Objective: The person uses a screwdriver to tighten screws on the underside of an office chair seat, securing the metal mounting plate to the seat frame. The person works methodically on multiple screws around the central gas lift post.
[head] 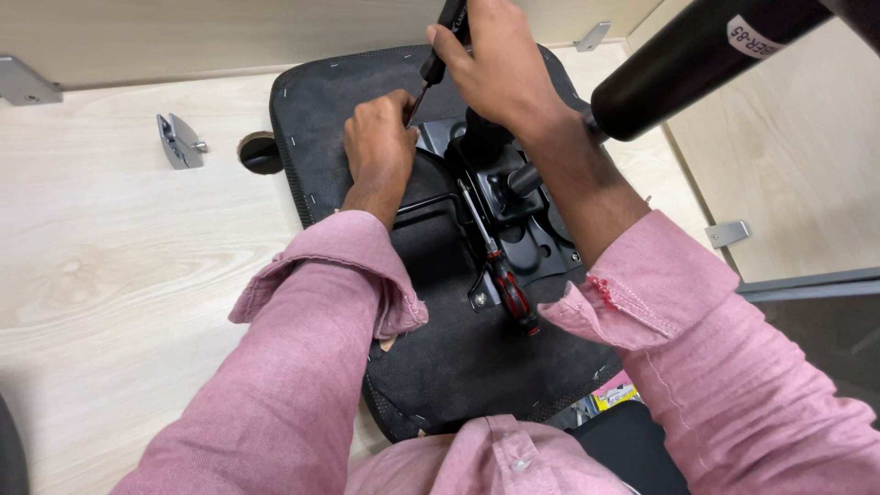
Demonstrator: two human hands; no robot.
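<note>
Head view of an upturned office-chair seat lying on a pale wooden worktop, its black fabric underside facing up and its near edge overhanging toward the person in pink sleeves. Nearest on the seat, a spare screwdriver with a red-and-black handle lay loose across the black metal mechanism plate, touched by neither hand. One screw showed at the plate's near corner, apparently seated; the other corners were hidden, so how many fasteners remained could not be told, and the fastening judged as still under way at the far side. Beyond, the left hand pressed on the seat just beside the plate's far left corner, fingers curled, seemingly steadying the tip of a tool; whether they pinched anything could not be told. The right hand was clenched around the black handle of a second screwdriver, held nearly upright with its tip at that corner. A black gas-lift cylinder rose from the plate toward the upper right. Metal brackets and a round cable hole lay toward the worktop's far left.
</note>
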